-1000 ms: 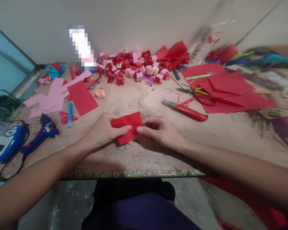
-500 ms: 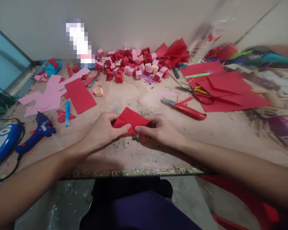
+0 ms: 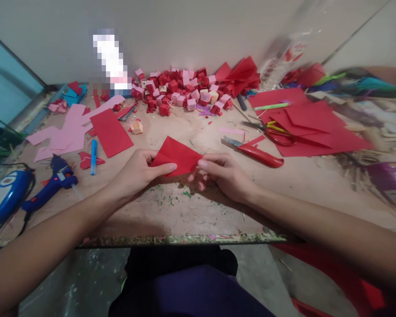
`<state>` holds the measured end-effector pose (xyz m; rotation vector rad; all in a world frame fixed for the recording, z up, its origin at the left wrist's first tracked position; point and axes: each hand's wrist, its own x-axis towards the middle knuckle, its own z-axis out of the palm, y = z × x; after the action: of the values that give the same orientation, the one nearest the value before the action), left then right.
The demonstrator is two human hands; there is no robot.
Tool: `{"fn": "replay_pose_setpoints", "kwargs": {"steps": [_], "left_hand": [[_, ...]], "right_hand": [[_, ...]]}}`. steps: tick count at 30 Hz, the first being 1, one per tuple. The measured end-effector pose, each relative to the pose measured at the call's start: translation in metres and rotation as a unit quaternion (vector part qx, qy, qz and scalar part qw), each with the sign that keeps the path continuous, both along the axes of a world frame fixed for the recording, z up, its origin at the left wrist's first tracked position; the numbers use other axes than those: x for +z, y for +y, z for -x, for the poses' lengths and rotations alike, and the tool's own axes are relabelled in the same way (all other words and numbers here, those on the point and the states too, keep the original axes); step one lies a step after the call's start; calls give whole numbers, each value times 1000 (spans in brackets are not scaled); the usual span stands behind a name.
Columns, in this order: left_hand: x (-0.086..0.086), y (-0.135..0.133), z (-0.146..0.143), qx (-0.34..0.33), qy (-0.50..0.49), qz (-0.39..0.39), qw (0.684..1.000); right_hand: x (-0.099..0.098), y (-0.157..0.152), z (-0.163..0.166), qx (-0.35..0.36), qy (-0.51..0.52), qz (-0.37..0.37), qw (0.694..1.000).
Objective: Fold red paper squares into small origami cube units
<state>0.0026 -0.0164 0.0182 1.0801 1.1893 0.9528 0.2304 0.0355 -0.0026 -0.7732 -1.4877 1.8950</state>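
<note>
A piece of red paper (image 3: 178, 155) with crease lines is held up just above the wooden table (image 3: 185, 215), between both hands. My left hand (image 3: 141, 169) grips its left side, thumb lying on the face and fingers behind. At the right corner, my right hand (image 3: 222, 174) pinches the paper between thumb and forefinger, its other fingers curled below. Red-handled pliers (image 3: 257, 152) lie to the right of my right hand. Left of my left hand are a flat red paper rectangle (image 3: 111, 133) and a blue marker (image 3: 93, 156).
Small red and pink paper cubes (image 3: 181, 90) are heaped against the wall. A blue glue gun (image 3: 49, 187) with its cable lies at the left. Scissors (image 3: 277, 132) rest on red sheets (image 3: 343, 132) at the right, near a purple device (image 3: 389, 180). Pink paper (image 3: 66, 136) lies far left.
The red paper has been raised slightly and turned in the hands. My right thumb has slid from its lower middle to the right corner, while my left hand keeps its grip.
</note>
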Motion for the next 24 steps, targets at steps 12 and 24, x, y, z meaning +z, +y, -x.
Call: {"fn": "replay_pose_setpoints", "kwargs": {"steps": [12, 24], "left_hand": [[0, 3, -1, 22, -62, 32, 997], [-1, 2, -2, 16, -45, 23, 999]], "right_hand": [[-3, 13, -6, 5, 82, 85, 993], [-6, 16, -6, 13, 77, 94, 993]]}}
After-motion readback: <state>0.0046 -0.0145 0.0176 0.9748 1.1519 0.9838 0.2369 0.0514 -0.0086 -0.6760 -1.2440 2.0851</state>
